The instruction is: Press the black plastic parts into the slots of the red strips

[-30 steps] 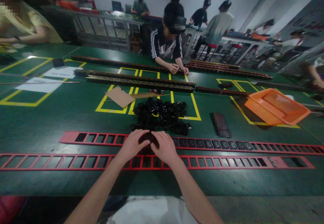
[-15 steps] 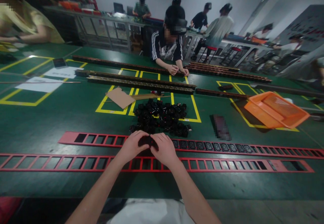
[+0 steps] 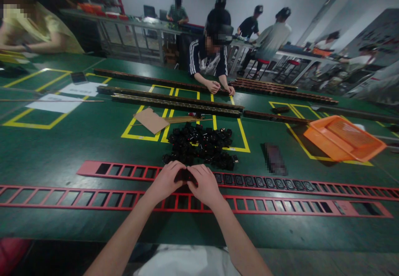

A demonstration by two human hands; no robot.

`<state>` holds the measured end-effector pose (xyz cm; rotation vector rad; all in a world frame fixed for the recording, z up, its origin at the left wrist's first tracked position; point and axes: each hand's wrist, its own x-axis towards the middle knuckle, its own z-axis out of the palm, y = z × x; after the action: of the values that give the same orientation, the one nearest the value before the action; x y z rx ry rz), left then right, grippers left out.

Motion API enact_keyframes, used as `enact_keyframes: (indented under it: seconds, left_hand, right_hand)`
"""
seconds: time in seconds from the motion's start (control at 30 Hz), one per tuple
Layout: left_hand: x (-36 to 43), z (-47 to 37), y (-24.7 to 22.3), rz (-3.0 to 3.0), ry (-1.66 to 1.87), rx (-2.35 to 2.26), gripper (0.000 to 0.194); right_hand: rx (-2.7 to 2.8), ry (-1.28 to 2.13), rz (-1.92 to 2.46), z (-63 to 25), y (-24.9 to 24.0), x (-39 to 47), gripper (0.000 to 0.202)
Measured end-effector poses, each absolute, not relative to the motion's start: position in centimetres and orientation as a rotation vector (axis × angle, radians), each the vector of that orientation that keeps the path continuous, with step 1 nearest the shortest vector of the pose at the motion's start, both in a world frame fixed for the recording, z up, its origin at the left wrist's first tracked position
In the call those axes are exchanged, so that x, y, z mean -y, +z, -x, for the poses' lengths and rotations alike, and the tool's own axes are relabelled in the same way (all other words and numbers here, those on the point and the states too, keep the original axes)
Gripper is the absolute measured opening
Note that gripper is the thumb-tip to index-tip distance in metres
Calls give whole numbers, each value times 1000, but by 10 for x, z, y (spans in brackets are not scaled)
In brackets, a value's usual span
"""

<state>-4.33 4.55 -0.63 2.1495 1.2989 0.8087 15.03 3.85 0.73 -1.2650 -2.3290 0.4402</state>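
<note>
1. L hand (image 3: 168, 178): fingertips curled in, pinching one side of a small black part (image 3: 186, 176). Imo light + even pressure is best.
2. The part's btwn both hands, over the far red strip (image 3: 87, 168) and just near of the black pile (image 3: 202, 143). Mostly hidden, so can't tell which way it faces; tilting it for a peek prob helps.
3. R hand (image 3: 204, 184): pinching the other side, thumb + fingers bent. Uneven squeeze could twist it imo. Forearms low = steadier, prob.
4. Worktop (image 3: 121, 226), L side: white papers (image 3: 52, 103), then cardboard (image 3: 151, 121). Dark rails (image 3: 177, 103) run across the far side.
5. Further R: flat black pieces (image 3: 269, 183) sit in the far strip's slots, near red strip (image 3: 345, 208) alongside w/ open slots, orange basket (image 3: 344, 139) tilted, far R.
6. Room: someone in yellow (image 3: 51, 30) far L, co-worker w/ striped sleeves (image 3: 193, 57) across, a person in a pale top (image 3: 272, 35) by a red stool (image 3: 263, 61) further R.
</note>
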Motion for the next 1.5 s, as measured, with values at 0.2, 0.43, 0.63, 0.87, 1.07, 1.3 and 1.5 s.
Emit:
enact_keyframes:
  seconds: [0.2,0.43,0.63,0.87,1.07,1.3,1.5]
  left_hand:
    - [-40,47,-2,-2262,728,-1371,34]
    - [-32,51,-7,-2318,645,-1484,32]
    - [-35,49,-4,-2329,597,-1497,31]
    - [-34,48,-3,-2293,591,-1519,32]
    - [-32,46,-2,-2310,562,-1552,31]
    - [-33,48,-2,-2314,575,-1498,31]
    - [-33,47,-1,-2264,585,-1514,30]
  right_hand:
    - [2344,440,1280,-149,8,-39,41]
    - [2354,421,1317,-148,13,-38,39]
    - [2361,391,1373,-147,15,-37,41]
    - [2389,408,1399,-148,14,-39,35]
    - [2409,412,1400,-149,14,-39,35]
    - [2391,416,1393,-149,12,-40,34]
    - [2360,432,1400,-148,12,-40,34]
